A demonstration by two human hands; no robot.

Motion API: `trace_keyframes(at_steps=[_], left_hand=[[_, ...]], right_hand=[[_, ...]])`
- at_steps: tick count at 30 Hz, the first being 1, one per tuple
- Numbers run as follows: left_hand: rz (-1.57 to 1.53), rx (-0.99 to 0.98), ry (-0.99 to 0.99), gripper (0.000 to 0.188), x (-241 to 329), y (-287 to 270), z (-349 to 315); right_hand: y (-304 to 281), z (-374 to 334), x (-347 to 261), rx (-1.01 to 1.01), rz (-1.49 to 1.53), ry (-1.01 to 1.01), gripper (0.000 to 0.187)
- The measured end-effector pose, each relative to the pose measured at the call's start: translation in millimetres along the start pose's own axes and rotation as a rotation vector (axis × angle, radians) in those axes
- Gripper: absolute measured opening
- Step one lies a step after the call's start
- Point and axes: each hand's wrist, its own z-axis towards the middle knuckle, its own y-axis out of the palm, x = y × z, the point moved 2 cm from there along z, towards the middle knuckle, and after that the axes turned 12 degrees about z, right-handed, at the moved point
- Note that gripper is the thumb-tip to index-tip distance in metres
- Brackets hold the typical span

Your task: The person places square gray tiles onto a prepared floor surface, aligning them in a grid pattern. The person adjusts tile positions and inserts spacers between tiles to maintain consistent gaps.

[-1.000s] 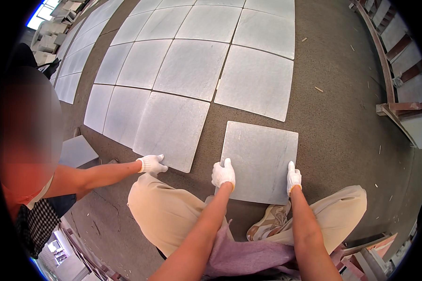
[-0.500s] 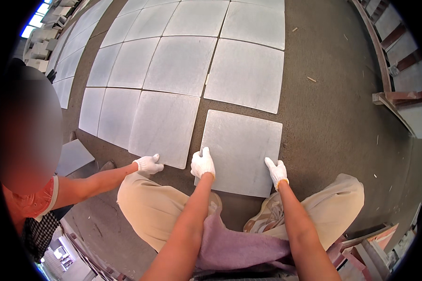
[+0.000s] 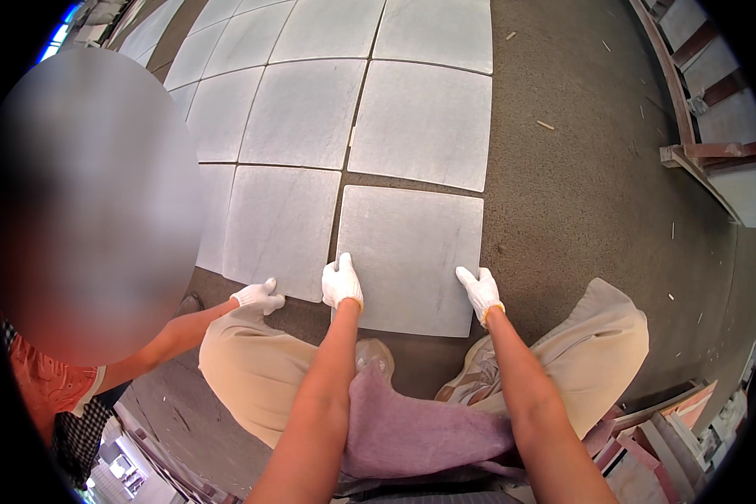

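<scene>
A square grey stone slab (image 3: 410, 252) lies in front of my knees, with its veined face up. My left hand (image 3: 342, 282), in a white knitted glove, grips its left edge with the thumb on top. On the opposite edge, my gloved right hand (image 3: 481, 294) holds on the same way. Fingers under the slab are hidden. A narrow gap parts this slab from the slab beyond it (image 3: 422, 122). Another slim gap runs along the neighbouring slab (image 3: 281, 231) on the left, where a co-worker's gloved hand (image 3: 260, 296) rests at the near edge.
Rows of similar slabs stretch away on the dark floor (image 3: 563, 210). At left a co-worker in an orange top (image 3: 55, 382) leans in close, covering part of the rows. A wooden frame (image 3: 676, 92) stands at far right. Stacked offcuts (image 3: 659, 445) lie at lower right.
The slab in my hands has shifted away from me and left, narrowing its gaps to the neighbouring slabs. The co-worker's head has come further into view. My grip is unchanged.
</scene>
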Motion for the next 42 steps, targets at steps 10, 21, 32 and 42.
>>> trace_keyframes(at_steps=[10,21,32,42], left_hand=[[-0.054,-0.028,0.052,0.052,8,-2,15],[0.161,-0.119,-0.014,0.056,5,-8,-9],[0.175,-0.198,-0.025,0.053,-2,21,-21],[0.814,-0.397,0.420,0.028,39,-44,-8]], right_hand=[[4,11,4,0.082,-0.177,-0.121,0.064],[-2,13,24,0.143,0.092,0.000,0.073],[-29,41,46,0.156,0.017,-0.025,0.079],[-40,-13,-22,-0.462,0.338,0.200,0.052]])
